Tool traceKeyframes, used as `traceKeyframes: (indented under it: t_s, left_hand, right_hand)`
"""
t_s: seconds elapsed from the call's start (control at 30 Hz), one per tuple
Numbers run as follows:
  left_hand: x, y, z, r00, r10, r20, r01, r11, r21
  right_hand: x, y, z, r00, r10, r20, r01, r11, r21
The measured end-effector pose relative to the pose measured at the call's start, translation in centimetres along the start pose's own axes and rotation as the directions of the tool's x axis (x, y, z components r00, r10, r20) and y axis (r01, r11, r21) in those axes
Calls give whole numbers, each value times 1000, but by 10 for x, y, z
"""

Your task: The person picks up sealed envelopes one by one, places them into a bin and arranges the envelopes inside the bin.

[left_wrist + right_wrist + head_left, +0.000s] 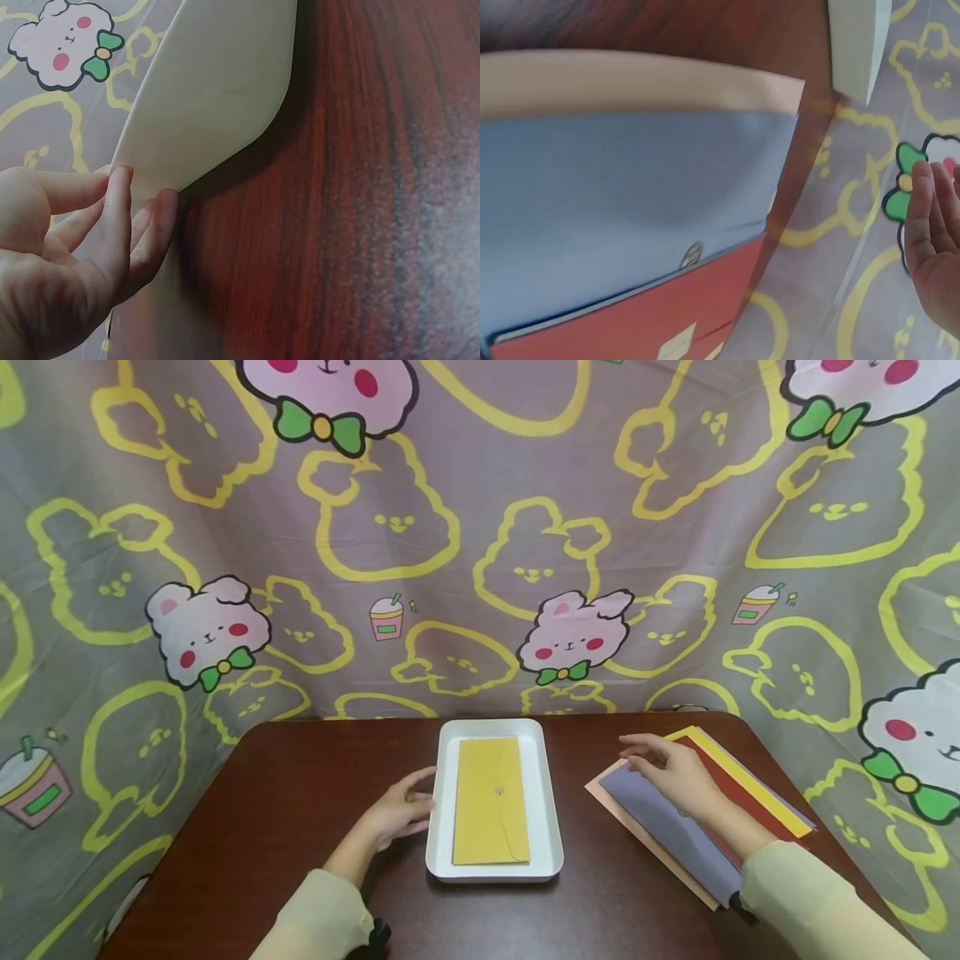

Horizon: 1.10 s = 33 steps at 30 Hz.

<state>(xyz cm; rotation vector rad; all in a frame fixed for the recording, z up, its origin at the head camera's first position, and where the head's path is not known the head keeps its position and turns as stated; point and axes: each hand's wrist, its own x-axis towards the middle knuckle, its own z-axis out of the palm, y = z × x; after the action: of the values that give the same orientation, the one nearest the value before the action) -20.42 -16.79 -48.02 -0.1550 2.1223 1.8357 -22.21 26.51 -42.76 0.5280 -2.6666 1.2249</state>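
Note:
A yellow envelope (491, 810) with a small round fastener and a string lies in a white tray (553, 852). My left hand (397, 810) is at the tray's left side; in the left wrist view its fingertips (166, 201) touch the tray's outer wall near the rim. Above several spread envelopes on the right, my right hand (678, 777) hovers with nothing in its loosely bent fingers. A blue-purple envelope (660, 822), a peach one (596, 789), a red one (630, 319) and a yellow one (787, 818) overlap there, partly hidden by the hand and forearm.
The dark brown wooden table (300, 793) carries the tray near its middle and the envelopes along its right side. A patterned curtain (465, 593) with cartoon rabbits hangs behind the table and along both sides.

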Motion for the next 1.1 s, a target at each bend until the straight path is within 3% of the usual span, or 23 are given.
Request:
traceKeyframes:
  t_s: [0.37, 0.6, 0.9, 1.1]
  left_hand:
    - [1, 2, -4, 1000, -2, 0, 2, 1000, 4]
    - [-2, 4, -7, 1000, 1, -5, -1, 1000, 5]
    - [1, 1, -5, 1000, 9, 3, -9, 1000, -26]
    - [2, -1, -4, 1000, 9, 8, -9, 1000, -28]
  right_hand:
    - [-7, 22, -32, 1000, 29, 1, -29, 995, -95]
    - [-12, 36, -50, 994, 113, 7, -111, 988, -102]
    - [-26, 68, -70, 986, 148, -72, -160, 967, -198]
    - [-35, 85, -74, 980, 184, -71, -195, 958, -209]
